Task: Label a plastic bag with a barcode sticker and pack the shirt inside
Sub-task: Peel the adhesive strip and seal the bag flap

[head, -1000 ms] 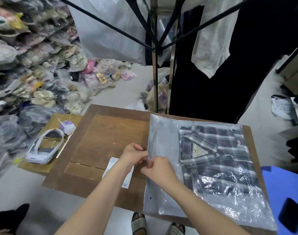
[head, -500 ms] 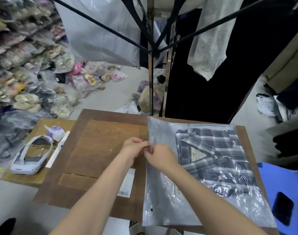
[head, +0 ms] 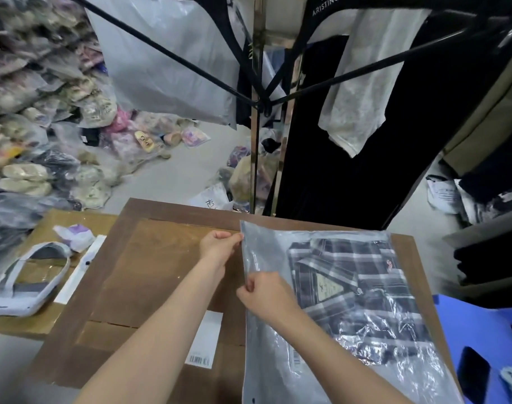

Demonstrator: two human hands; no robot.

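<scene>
A clear plastic bag (head: 266,330) lies on the right half of the brown wooden table (head: 161,258), with a folded dark plaid shirt (head: 351,290) inside it. My left hand (head: 218,246) pinches the bag's left edge near its far corner. My right hand (head: 266,293) pinches the same edge lower down. A barcode sticker (head: 296,358) shows on the bag just beside my right forearm. A white label sheet with a barcode (head: 205,342) lies on the table under my left forearm.
A white headset (head: 27,284) and a crumpled white and purple wrapper (head: 75,236) sit on cardboard at the left. A blue stool (head: 482,345) with a black phone (head: 471,374) stands at the right. Hanging clothes and a metal rack rise behind the table. Bagged goods pile up at the left.
My left hand has slid up the bag's left edge toward the far corner, away from my right hand, which stays on the edge. The view has shifted slightly.
</scene>
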